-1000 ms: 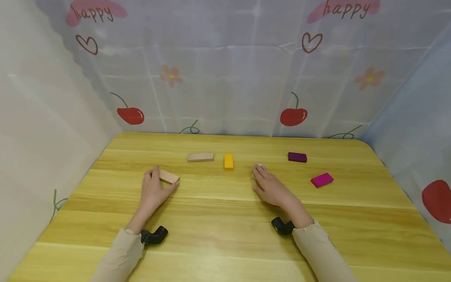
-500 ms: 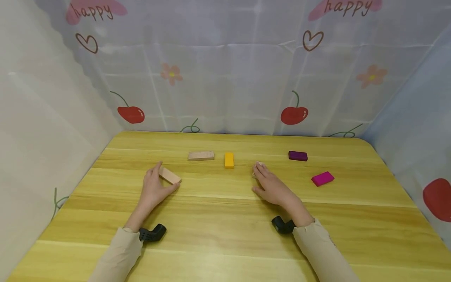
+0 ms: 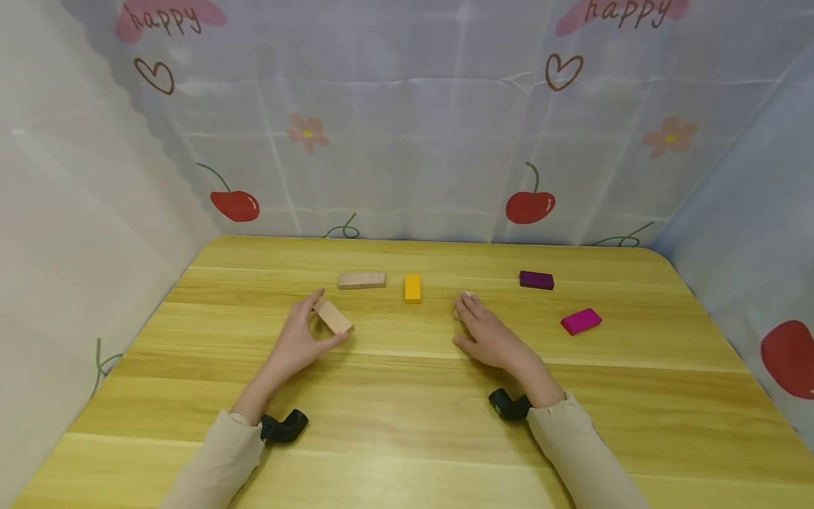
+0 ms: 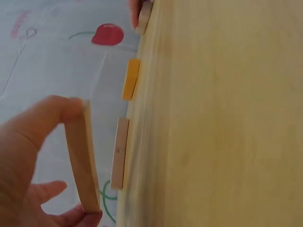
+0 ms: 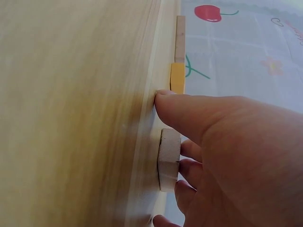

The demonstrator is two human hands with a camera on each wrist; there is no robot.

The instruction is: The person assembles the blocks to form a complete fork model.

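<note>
A plain wooden block (image 3: 333, 317) is pinched end to end between the thumb and fingers of the left hand (image 3: 299, 345); the left wrist view shows this block (image 4: 81, 161) held off the table. Under the fingertips of the right hand (image 3: 492, 339) lies another plain block (image 3: 457, 313), mostly covered in the head view. In the right wrist view that block (image 5: 169, 158) rests on the table, the fingers touching its far side and the thumb extended apart from it.
On the wooden table (image 3: 394, 424) lie a third plain block (image 3: 362, 281) and a yellow block (image 3: 413, 289) between the hands, farther back. To the right are a purple block (image 3: 537, 281) and a magenta block (image 3: 581, 322). A printed curtain (image 3: 407, 155) stands behind.
The left hand has moved right with its pinched block, which is now turned more steeply and closer to the third plain block. The right hand has stayed nearly still.
</note>
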